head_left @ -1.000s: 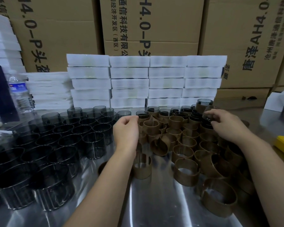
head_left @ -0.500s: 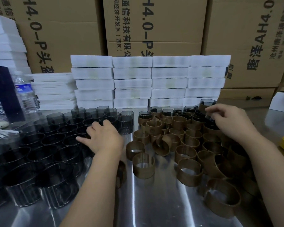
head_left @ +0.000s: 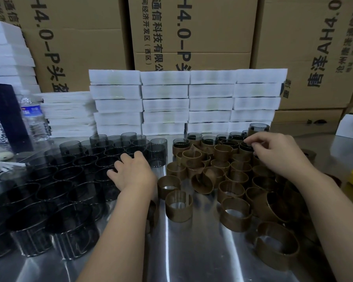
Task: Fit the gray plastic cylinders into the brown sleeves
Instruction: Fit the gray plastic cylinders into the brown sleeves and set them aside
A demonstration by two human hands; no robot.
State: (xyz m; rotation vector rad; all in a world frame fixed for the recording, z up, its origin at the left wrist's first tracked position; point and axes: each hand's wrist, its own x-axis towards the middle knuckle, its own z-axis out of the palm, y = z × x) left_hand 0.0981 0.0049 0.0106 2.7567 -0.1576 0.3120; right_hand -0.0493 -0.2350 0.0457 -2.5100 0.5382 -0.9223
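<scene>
Dozens of gray cylinders [head_left: 73,176] stood upright in rows on the left of the worktop [head_left: 202,251]. The brown sleeves [head_left: 232,180] lay heaped just right of them, mostly empty. Within the last second the left hand [head_left: 134,173] had swung off the sleeve pile and now sat on the near-right edge of the cylinder block. Its fingers [head_left: 118,165] curled down over the rims; grip or mere contact, could not tell. The right hand [head_left: 273,153] had not shifted: thumb and forefinger pinched the rim of a sleeved cylinder [head_left: 245,148] at the back of the pile, beside a row of finished units [head_left: 194,139]. Likely reading: last unit parked, next cylinder being fetched. Few were done, and most were still to fit.
</scene>
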